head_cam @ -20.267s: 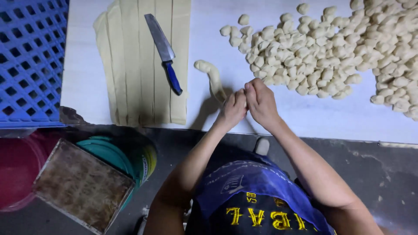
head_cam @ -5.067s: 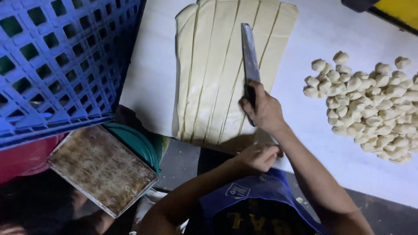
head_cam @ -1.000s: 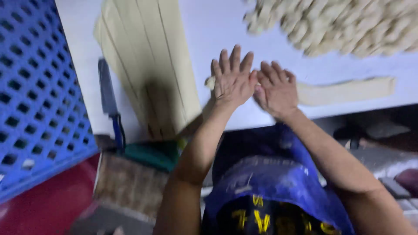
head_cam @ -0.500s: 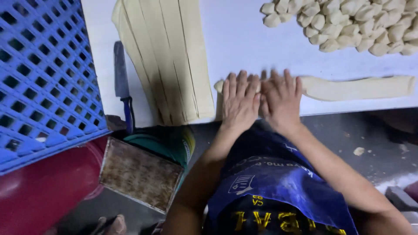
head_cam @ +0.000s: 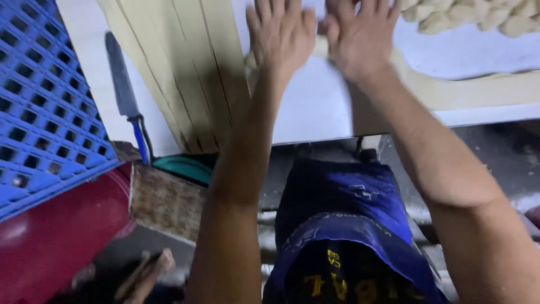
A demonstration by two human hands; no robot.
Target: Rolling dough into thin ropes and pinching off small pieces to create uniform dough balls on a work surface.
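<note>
Two hands lie flat and open, side by side, pressing down on a pale dough strip [head_cam: 472, 90] that runs off to the right along the front edge of the white desk [head_cam: 315, 112]. The left hand [head_cam: 279, 36] has its fingers spread and covers the near end of the strip; the right hand [head_cam: 360, 39] sits just beside it, thumbs nearly touching, palm on the same strip. Neither hand grips anything. To the left of the hands, a sheet of dough cut into long bands [head_cam: 185, 73] lies on the desk, and a knife with a blue handle [head_cam: 126, 104] rests beyond it. A blue plastic crate [head_cam: 39, 107] stands at the far left. Small dough pieces [head_cam: 472, 14] are heaped at the upper right, well apart from the hands. Below the desk edge sit a worn square board [head_cam: 166, 200] and a red tub [head_cam: 50, 242].
</note>
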